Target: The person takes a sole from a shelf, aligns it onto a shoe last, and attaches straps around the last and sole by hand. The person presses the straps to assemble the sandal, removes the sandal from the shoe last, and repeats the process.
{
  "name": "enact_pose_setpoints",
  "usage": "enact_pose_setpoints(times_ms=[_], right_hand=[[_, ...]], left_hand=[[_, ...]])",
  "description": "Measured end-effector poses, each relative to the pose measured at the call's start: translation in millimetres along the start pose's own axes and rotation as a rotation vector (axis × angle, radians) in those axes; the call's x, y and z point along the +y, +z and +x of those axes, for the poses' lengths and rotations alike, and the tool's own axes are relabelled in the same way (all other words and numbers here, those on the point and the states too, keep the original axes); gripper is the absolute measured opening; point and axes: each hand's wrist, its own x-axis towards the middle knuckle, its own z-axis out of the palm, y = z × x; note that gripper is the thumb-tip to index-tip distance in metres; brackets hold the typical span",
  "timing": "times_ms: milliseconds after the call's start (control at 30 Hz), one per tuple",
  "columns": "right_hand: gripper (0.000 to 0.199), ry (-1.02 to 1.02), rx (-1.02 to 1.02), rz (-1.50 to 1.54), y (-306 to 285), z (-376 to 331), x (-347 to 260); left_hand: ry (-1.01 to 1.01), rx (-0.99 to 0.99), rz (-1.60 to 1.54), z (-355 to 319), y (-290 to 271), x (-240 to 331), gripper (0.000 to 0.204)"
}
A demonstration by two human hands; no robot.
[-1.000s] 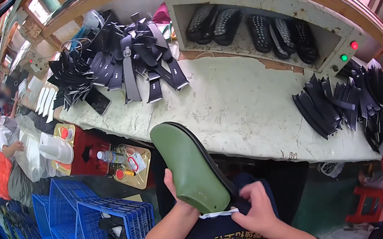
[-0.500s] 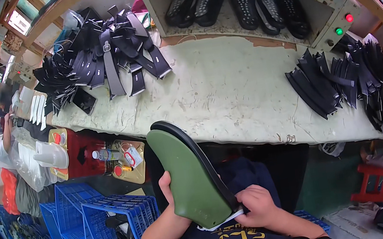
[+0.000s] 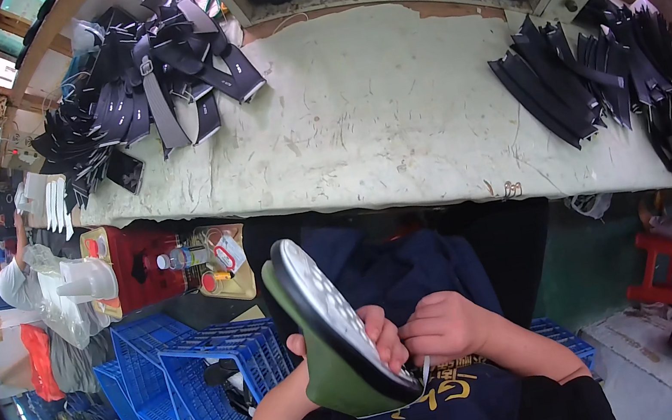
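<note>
A green shoe last [image 3: 342,394] with a black-edged sole [image 3: 327,298] against its underside leans over my lap, tilted. The sole's pale, shiny face with small round studs is turned partly up. My left hand [image 3: 379,338] is wrapped round the last, thumb on the green side and fingers across the studded face. Close beside those fingers, my right hand [image 3: 445,328] is closed at the lower end of the sole. A narrow white strip [image 3: 425,372] hangs below its curled fingers; the exact grip on it is hidden.
Black straps are heaped on the worktable [image 3: 356,111], in a left pile [image 3: 113,113] and a right pile [image 3: 560,81]. Behind stands a metal cabinet [image 3: 557,3] holding dark studded soles. Blue crates [image 3: 228,356] stand low at left, near a tray with a bottle [image 3: 182,257]. A red stool [image 3: 662,270] is at right.
The last has been turned so its studded sole face shows, and it sits slightly lower. My left fingers now show over the sole. My right hand has risen a little. The view has tipped downward.
</note>
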Motion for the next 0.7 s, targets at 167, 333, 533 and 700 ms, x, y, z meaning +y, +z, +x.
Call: enact_pose_setpoints(times_ms=[167, 333, 533, 700], right_hand=[[0.019, 0.178, 0.193, 0.124, -8.5, 11.1, -12.3], [0.022, 0.133, 0.166, -0.147, -40.0, 1.3, 1.1], [0.015, 0.428, 0.557, -0.776, -139.4, -29.3, -2.8], [0.026, 0.786, 0.441, -1.189, -214.3, -19.1, 7.1]], left_hand=[[-0.071, -0.175, 0.099, 1.3, 3.6, -1.7, 0.083], [-0.029, -0.043, 0.231, 1.0, 11.8, 7.3, 0.074], [0.054, -0.015, 0.519, -6.6, 41.9, 34.2, 0.08], [0.12, 0.598, 0.651, -14.9, 55.9, 24.0, 0.084]])
